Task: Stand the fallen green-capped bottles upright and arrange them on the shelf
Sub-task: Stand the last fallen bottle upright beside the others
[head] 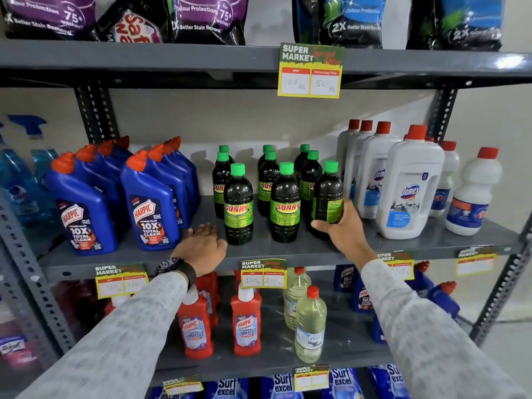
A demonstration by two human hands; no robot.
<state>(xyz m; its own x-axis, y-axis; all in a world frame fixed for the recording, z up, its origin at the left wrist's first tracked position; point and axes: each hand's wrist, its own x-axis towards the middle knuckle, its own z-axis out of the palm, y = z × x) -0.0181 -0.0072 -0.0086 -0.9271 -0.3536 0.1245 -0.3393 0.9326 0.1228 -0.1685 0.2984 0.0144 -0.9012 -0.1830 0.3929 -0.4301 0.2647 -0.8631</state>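
Several dark green-capped Sunny bottles stand upright in three rows on the grey middle shelf (288, 250). The front left bottle (238, 205) and the front middle bottle (285, 204) face me with their labels. My right hand (341, 226) grips the front right bottle (328, 194) low on its body; the bottle is upright with its label turned away. My left hand (201, 246) rests palm down on the shelf just left of the front left bottle, fingers apart, holding nothing. A watch sits on that wrist.
Blue Harpic bottles (149, 205) crowd the shelf to the left. White Domex bottles (408, 191) stand to the right, close to the held bottle. Price tags (263, 273) hang on the shelf edge. Red cleaners and pale bottles fill the shelf below, detergent bags the one above.
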